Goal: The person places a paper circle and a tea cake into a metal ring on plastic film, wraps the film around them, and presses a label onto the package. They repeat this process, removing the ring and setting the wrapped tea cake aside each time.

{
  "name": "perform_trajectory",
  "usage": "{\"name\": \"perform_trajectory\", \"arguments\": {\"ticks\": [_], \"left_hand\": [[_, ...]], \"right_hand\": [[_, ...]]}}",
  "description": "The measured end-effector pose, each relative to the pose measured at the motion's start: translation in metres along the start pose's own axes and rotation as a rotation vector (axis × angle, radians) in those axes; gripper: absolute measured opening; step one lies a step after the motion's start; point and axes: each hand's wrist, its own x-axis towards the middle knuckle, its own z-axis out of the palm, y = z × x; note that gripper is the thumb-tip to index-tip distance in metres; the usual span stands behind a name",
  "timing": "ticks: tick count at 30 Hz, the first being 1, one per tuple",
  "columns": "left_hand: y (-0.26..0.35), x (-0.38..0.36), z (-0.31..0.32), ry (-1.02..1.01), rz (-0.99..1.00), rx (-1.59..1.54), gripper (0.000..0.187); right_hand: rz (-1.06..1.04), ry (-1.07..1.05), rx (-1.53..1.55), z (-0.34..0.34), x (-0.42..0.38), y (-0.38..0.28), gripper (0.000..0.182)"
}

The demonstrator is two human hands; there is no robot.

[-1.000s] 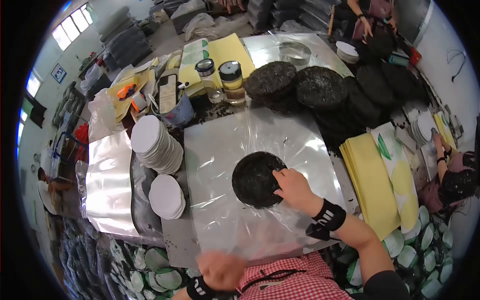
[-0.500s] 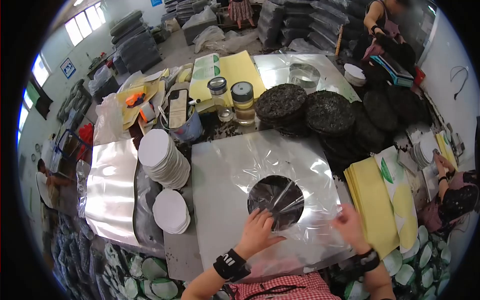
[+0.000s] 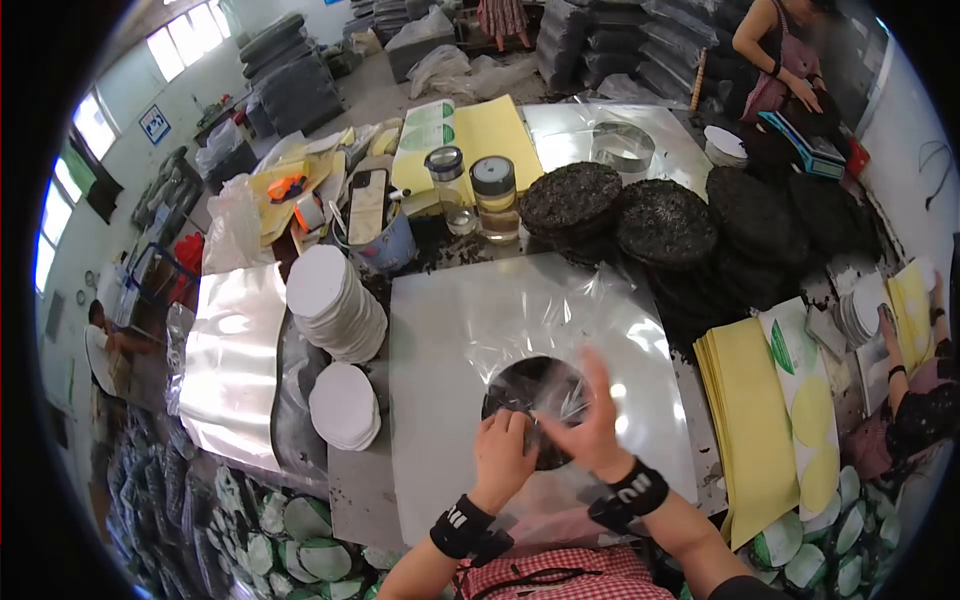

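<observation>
A clear plastic film lies over a metal sheet with a dark round area in its middle. My left hand is at the lower left edge of the dark round, its fingers curled together on the film; what they pinch is too small to make out. Beside it on the right, my right hand is raised over the right edge of the round, thumb and fingers spread apart, slightly blurred.
Stacks of white paper discs stand on the left. Dark round cakes, jars and a bucket line the back. Yellow sheets lie on the right. Co-workers are at the right side.
My right hand has moved left from the film's right side to beside my left hand, and its fingers have spread. My left hand's fingers have curled in. The view has shifted slightly.
</observation>
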Motion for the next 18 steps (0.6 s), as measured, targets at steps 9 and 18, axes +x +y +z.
{"name": "perform_trajectory", "arguments": {"ticks": [9, 18], "left_hand": [[-0.059, 0.050, -0.008, 0.152, -0.278, -1.352, 0.071], [-0.016, 0.019, 0.021, 0.171, 0.407, -0.274, 0.049]], "right_hand": [[0.031, -0.362, -0.241, 0.016, 0.001, -0.005, 0.049], [0.453, 0.266, 0.798, -0.002, 0.038, 0.043, 0.041]]}}
